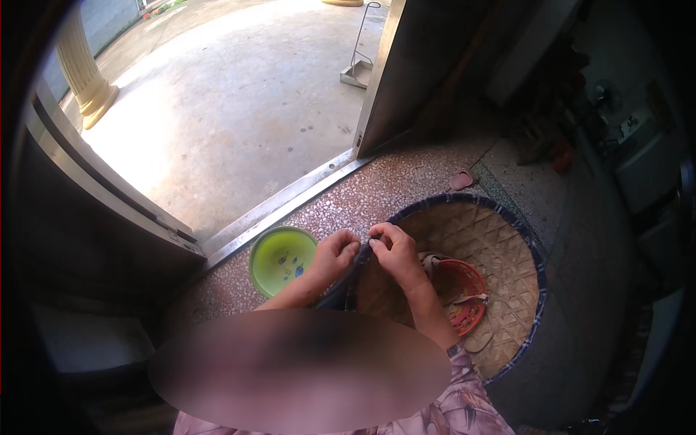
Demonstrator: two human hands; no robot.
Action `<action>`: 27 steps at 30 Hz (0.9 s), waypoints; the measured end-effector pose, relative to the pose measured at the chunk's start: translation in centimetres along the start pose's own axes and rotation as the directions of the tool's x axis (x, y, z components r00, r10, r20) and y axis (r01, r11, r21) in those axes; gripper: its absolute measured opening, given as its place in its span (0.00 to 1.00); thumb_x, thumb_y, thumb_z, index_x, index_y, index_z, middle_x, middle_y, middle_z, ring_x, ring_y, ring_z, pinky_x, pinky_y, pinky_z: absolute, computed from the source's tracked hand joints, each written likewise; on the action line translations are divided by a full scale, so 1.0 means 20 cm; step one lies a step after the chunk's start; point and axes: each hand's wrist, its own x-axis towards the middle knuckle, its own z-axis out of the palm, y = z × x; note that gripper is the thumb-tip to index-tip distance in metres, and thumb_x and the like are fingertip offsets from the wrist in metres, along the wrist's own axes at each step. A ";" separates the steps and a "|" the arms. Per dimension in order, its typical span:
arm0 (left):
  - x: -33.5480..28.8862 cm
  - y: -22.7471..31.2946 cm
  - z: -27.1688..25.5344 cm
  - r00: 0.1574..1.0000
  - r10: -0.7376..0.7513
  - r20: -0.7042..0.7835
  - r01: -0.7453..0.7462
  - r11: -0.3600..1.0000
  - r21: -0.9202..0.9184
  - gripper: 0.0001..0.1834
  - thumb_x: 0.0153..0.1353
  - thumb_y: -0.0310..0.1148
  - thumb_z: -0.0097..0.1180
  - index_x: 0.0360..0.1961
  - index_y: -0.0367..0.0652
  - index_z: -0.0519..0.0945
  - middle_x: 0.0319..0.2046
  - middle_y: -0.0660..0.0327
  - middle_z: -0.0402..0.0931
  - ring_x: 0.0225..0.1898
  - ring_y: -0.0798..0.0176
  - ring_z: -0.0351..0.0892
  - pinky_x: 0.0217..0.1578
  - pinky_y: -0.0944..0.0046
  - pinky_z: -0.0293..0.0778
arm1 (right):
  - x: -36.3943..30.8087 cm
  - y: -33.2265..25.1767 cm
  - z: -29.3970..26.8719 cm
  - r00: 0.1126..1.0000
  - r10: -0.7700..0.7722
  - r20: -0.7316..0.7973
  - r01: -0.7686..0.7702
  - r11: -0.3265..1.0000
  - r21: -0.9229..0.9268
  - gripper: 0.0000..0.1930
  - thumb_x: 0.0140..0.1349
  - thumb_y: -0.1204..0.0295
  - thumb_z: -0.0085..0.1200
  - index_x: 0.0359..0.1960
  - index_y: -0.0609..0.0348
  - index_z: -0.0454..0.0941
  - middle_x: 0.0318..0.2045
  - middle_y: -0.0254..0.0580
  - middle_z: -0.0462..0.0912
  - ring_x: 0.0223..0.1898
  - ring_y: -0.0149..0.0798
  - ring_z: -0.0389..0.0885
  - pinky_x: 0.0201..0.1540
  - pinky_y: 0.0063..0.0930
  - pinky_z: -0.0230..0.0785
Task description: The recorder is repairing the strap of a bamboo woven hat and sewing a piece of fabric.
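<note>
My left hand (338,252) is closed, fingers curled and the thumb pressed to them. Close by on its right, my right hand (394,249) pinches with thumb and fingertips; a tiny dark spot shows at the tips. Whatever either hand holds is too small to name. Both are raised over the near rim of a wide round woven bamboo tray (507,272) with a dark bound edge. In the tray, partly behind my right forearm, sits a red plastic basket (475,279) with pale strips in and around it. A green basin (272,264) stands left of my left hand.
A small pink object (461,180) lies on the speckled floor beyond the tray. The metal door sill (283,199) runs past the basin, and an open door (428,80) stands right of it. Outside are a long-handled dustpan (357,72) and a column (83,69).
</note>
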 end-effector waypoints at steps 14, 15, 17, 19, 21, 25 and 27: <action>-0.07 -0.02 0.01 0.999 0.028 -0.022 -0.030 0.991 -0.127 0.04 0.61 0.27 0.52 0.33 0.37 0.75 0.24 0.67 0.73 0.24 0.75 0.70 0.26 0.71 0.68 | -0.04 -0.02 0.04 0.995 0.095 0.010 -0.095 0.995 0.012 0.08 0.50 0.77 0.56 0.34 0.56 0.78 0.27 0.43 0.77 0.25 0.39 0.76 0.31 0.30 0.70; -0.07 -0.02 0.00 0.999 0.034 -0.015 -0.035 0.992 -0.124 0.04 0.61 0.27 0.52 0.33 0.37 0.75 0.24 0.67 0.73 0.24 0.75 0.70 0.26 0.71 0.68 | -0.04 -0.02 0.04 0.996 0.093 0.002 -0.093 0.996 0.013 0.08 0.50 0.77 0.56 0.34 0.56 0.78 0.27 0.43 0.77 0.25 0.39 0.76 0.31 0.30 0.70; -0.07 -0.01 -0.01 1.000 -0.010 0.020 0.013 0.985 -0.172 0.06 0.63 0.27 0.51 0.39 0.37 0.73 0.27 0.65 0.73 0.26 0.73 0.71 0.27 0.72 0.69 | -0.04 -0.02 0.03 0.998 0.053 0.014 -0.053 0.998 0.023 0.09 0.52 0.76 0.56 0.37 0.55 0.78 0.25 0.40 0.76 0.25 0.35 0.76 0.31 0.28 0.70; -0.09 -0.03 -0.02 0.996 0.062 -0.059 -0.073 0.977 -0.203 0.08 0.64 0.29 0.51 0.42 0.38 0.70 0.30 0.64 0.73 0.29 0.72 0.73 0.27 0.73 0.69 | -0.05 -0.04 -0.02 0.994 0.084 0.067 -0.093 0.985 0.144 0.10 0.54 0.76 0.56 0.39 0.57 0.77 0.26 0.35 0.76 0.26 0.28 0.73 0.31 0.23 0.68; -0.15 -0.03 -0.02 0.972 0.104 -0.211 -0.150 0.966 -0.212 0.15 0.66 0.33 0.49 0.50 0.39 0.65 0.37 0.60 0.73 0.36 0.70 0.75 0.29 0.73 0.69 | -0.08 -0.05 -0.10 0.987 0.108 0.123 -0.137 0.956 0.258 0.11 0.56 0.76 0.55 0.42 0.58 0.76 0.27 0.30 0.76 0.26 0.22 0.70 0.30 0.17 0.66; -0.36 -0.04 -0.03 0.980 -0.192 -0.050 0.161 0.918 -0.363 0.14 0.65 0.35 0.50 0.46 0.37 0.69 0.36 0.61 0.74 0.35 0.71 0.74 0.34 0.72 0.70 | -0.21 -0.11 -0.40 0.992 0.118 -0.038 -0.104 0.958 0.267 0.11 0.60 0.77 0.52 0.45 0.62 0.75 0.30 0.32 0.77 0.29 0.23 0.73 0.34 0.18 0.69; -0.46 -0.07 0.04 0.972 -0.216 0.088 0.232 0.937 -0.261 0.14 0.65 0.35 0.50 0.45 0.35 0.71 0.35 0.61 0.74 0.34 0.71 0.74 0.36 0.70 0.71 | -0.31 -0.11 -0.55 0.983 0.115 -0.141 -0.078 0.966 0.246 0.11 0.60 0.78 0.52 0.45 0.63 0.75 0.31 0.33 0.78 0.30 0.23 0.75 0.35 0.19 0.71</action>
